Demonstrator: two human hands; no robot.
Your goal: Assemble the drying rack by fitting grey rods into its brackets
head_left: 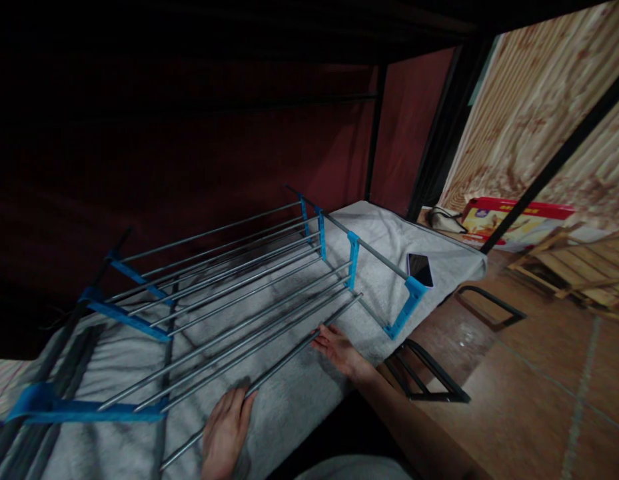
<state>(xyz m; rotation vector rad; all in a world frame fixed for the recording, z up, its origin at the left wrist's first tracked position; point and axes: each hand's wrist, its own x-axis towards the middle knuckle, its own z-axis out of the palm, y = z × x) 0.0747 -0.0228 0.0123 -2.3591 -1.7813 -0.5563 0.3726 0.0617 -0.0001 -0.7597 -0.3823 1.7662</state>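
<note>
A thin grey metal rod [284,361] lies slantwise in front of me, held at two places. My left hand [224,427] is closed around its nearer part, and my right hand [338,350] pinches it closer to the far end. The far tip is just short of a blue plastic bracket [406,308] on the right. Behind the rod is a partly assembled rack, with several parallel rods [254,330] running between blue brackets, such as the near left one [96,410]. Dark side tubes [378,257] carry the brackets.
The rack rests on a grey blanket [384,223] on a bed with a dark metal frame. A phone [420,269] lies near the right edge. Loose dark tubes [72,380] are at left. On the tiled floor stand a wooden folding piece [584,263] and a red-yellow box [514,220].
</note>
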